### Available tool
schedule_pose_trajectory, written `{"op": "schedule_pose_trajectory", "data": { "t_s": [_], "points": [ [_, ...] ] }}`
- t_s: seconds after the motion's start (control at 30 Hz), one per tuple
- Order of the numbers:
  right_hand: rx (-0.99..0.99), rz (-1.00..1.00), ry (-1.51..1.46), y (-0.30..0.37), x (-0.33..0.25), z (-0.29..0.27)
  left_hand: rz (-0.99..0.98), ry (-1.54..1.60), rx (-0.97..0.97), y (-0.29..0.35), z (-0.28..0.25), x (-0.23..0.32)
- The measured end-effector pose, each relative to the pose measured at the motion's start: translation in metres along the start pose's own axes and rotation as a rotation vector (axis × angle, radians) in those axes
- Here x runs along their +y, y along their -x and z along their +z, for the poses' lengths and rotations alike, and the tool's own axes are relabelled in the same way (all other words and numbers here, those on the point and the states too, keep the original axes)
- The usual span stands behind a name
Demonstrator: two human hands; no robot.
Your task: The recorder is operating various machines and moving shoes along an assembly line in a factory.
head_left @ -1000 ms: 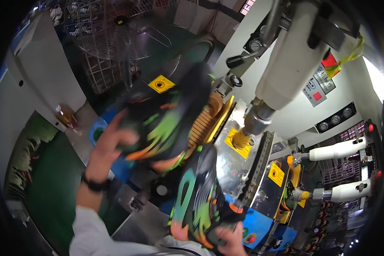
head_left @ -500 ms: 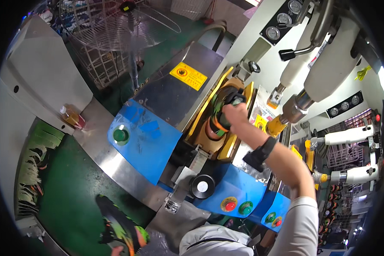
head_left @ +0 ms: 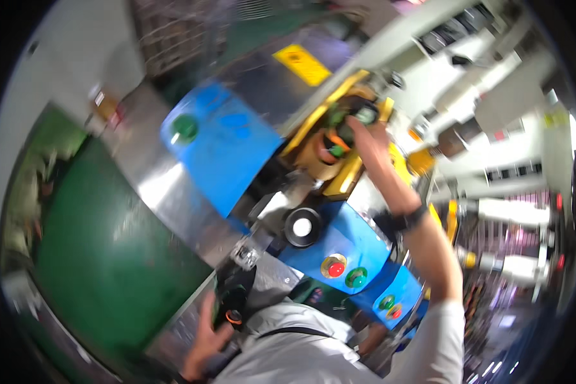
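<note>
Reaching to one o'clock while a second shoe comes in at seven.

The right hand (head_left: 372, 142) stays over the cradle shoe (head_left: 335, 148), which sits in the brown cradle (head_left: 315, 161) at one o'clock; blur hides whether its fingers pinch the shoe or only rest there. The change is at seven o'clock: the second shoe (head_left: 233, 291), dark with an orange patch, has come in from over the green floor (head_left: 109, 256) and is now near the white shirt (head_left: 285, 358). The left hand (head_left: 206, 339) is just beside it, fingers spread, contact unclear. This suggests the work remains split, one shoe being settled, the other kept close. The red button (head_left: 335, 269) at five o'clock is untouched.
</note>
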State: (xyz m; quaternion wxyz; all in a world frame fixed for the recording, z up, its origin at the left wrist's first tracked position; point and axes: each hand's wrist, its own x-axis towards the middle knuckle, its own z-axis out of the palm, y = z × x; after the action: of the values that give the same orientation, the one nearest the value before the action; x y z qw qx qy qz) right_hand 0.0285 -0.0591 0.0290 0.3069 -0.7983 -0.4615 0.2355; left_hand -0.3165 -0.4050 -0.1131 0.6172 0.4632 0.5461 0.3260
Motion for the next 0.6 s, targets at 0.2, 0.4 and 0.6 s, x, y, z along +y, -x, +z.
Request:
{"op": "schedule_pose_trajectory", "data": {
  "t_s": [0.2, 0.4, 0.6],
  "points": [
    [-0.253, -0.757, 0.139, 0.128, -0.004, 0.039, 0.848, -0.231, 0.484, -0.138, 0.02, 0.066],
    [-0.39, -0.879, 0.309, 0.135, -0.023, 0.071, 1.037, -0.223, 0.467, -0.178, 0.049, 0.077],
    [-0.304, -0.817, 0.28, 0.136, -0.008, 0.082, 1.03, -0.241, 0.475, -0.184, 0.053, 0.078]
  ]
}}
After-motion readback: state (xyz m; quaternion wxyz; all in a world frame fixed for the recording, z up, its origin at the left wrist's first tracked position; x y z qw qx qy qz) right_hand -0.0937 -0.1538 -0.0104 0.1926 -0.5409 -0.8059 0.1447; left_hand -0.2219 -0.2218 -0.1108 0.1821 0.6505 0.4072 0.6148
